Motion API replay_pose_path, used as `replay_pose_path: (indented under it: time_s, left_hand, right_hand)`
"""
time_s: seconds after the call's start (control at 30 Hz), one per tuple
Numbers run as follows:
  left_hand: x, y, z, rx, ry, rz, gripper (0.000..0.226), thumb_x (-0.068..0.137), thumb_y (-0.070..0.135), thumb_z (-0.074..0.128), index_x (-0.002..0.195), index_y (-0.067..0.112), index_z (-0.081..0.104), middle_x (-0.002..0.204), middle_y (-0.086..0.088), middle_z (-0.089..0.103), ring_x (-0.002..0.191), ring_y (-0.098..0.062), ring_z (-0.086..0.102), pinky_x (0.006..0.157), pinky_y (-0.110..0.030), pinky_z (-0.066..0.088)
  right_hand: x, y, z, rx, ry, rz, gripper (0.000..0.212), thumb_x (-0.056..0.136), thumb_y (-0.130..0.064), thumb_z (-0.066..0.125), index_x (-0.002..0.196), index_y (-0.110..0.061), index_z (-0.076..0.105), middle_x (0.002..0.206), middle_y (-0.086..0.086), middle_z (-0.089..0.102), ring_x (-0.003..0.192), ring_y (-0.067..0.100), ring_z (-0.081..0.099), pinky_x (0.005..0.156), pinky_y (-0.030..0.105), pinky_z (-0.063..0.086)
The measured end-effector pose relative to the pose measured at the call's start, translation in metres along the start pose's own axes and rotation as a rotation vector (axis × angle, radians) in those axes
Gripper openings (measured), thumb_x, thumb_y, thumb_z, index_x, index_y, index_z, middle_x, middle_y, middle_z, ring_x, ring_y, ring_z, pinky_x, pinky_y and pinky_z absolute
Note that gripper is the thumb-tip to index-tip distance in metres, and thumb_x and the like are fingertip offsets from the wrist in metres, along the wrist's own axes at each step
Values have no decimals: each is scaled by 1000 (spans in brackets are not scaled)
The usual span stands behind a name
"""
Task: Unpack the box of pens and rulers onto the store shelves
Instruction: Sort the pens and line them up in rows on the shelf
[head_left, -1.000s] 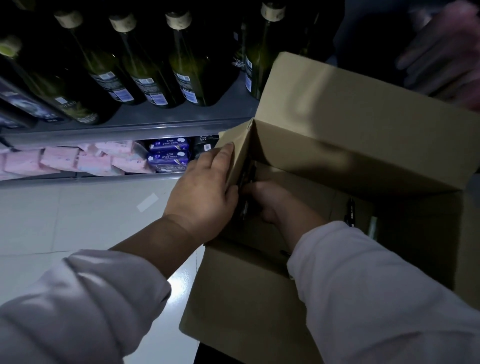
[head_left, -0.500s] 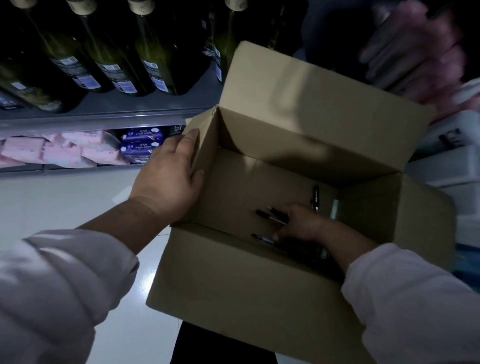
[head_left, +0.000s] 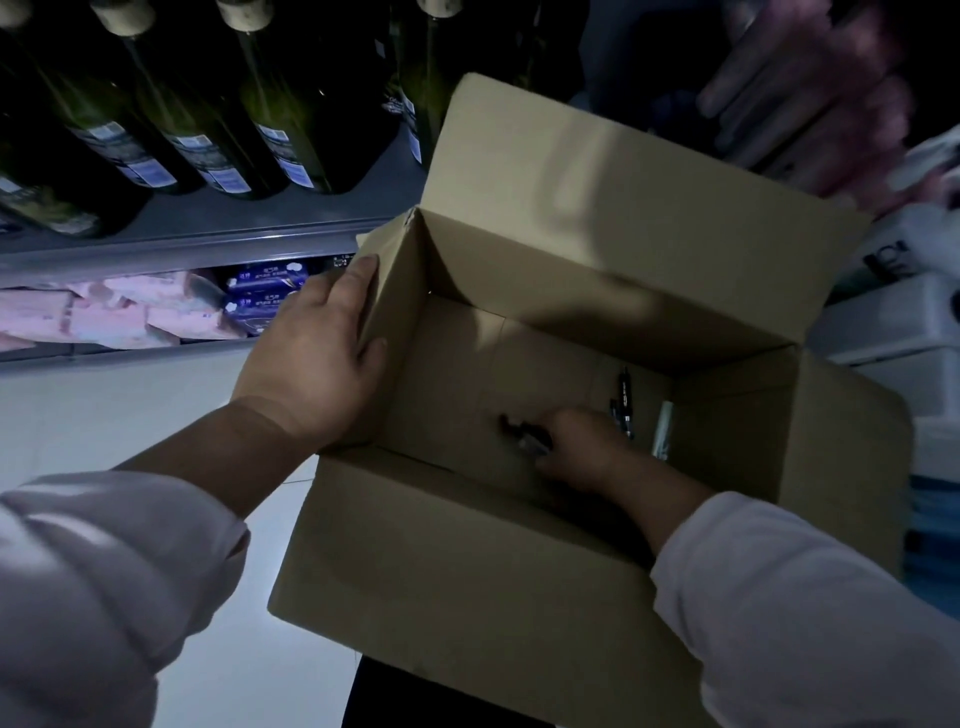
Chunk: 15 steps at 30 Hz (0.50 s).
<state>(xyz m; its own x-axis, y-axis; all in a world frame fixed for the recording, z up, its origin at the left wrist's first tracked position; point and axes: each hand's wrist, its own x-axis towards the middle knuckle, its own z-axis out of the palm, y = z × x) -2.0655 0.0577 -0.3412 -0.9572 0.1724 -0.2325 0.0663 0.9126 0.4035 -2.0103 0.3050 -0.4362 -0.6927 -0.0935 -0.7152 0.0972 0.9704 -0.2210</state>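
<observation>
An open brown cardboard box (head_left: 597, 171) fills the middle of the view, its flaps spread. My left hand (head_left: 317, 358) grips the box's left side flap. Down at the bottom of the box my right hand (head_left: 582, 452) is closed around a bunch of dark pens (head_left: 524, 434), whose ends stick out to the left of my fingers. Another black pen (head_left: 623, 397) and a pale, clear-wrapped stick-like item (head_left: 662, 428) lie on the box floor beside that hand. The light is dim. I see no ruler for certain.
Dark green bottles (head_left: 280, 114) stand on a grey shelf (head_left: 208, 239) at upper left. Pink packs (head_left: 104, 317) and blue packs (head_left: 265, 296) lie on the shelf below. Another person's blurred hand (head_left: 810, 93) is at upper right. White boxes (head_left: 893, 322) sit right.
My right hand moved from the box's left inner wall to the bottom right and gathered the loose pens into its grip. The view shifted so the box interior shows.
</observation>
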Motion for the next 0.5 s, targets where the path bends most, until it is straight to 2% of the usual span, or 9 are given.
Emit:
replay_pose_path:
  time_s: [0.07,0.17,0.23,0.3,0.37,0.5]
  left_hand:
    - [0,0,0,1,0,-2,71,89,23,57,150,17,21,142,-19,39,127,-37,39,104,-43,34]
    - [1,3,0,-1,-6,0,72,89,24,57,150,19,20,141,-18,39,125,-36,40,103,-43,35]
    - [0,5,1,3,-11,0,72,90,25,56,150,20,19,142,-17,39,125,-36,40,103,-43,36]
    - [0,7,1,0,-15,-3,71,90,25,56,151,21,19,142,-17,39,125,-36,40,102,-43,36]
    - [-1,8,0,-5,-23,2,71,90,24,56,151,21,19,140,-17,40,123,-36,42,100,-43,37]
    - [-2,11,2,-20,-37,21,67,91,24,54,150,20,21,139,-17,41,120,-36,44,97,-43,39]
  right_hand:
    - [0,8,-8,146,161,114,29,85,-29,62,111,-17,62,110,11,65,100,28,61,71,27,40]
    - [-4,23,-14,82,355,301,37,88,-27,58,123,-15,56,125,14,56,115,33,52,87,33,43]
    - [-7,28,-14,48,343,422,42,90,-28,56,129,-14,52,137,14,41,126,35,37,99,41,37]
    - [-9,28,-10,76,293,509,43,92,-23,52,134,-13,47,143,15,28,130,38,28,102,46,34]
    - [-9,27,-4,152,286,571,47,93,-18,51,139,-13,39,146,16,22,129,40,28,102,47,36]
    - [-11,29,4,378,337,636,63,88,-15,61,141,-10,28,148,17,19,128,41,33,101,44,38]
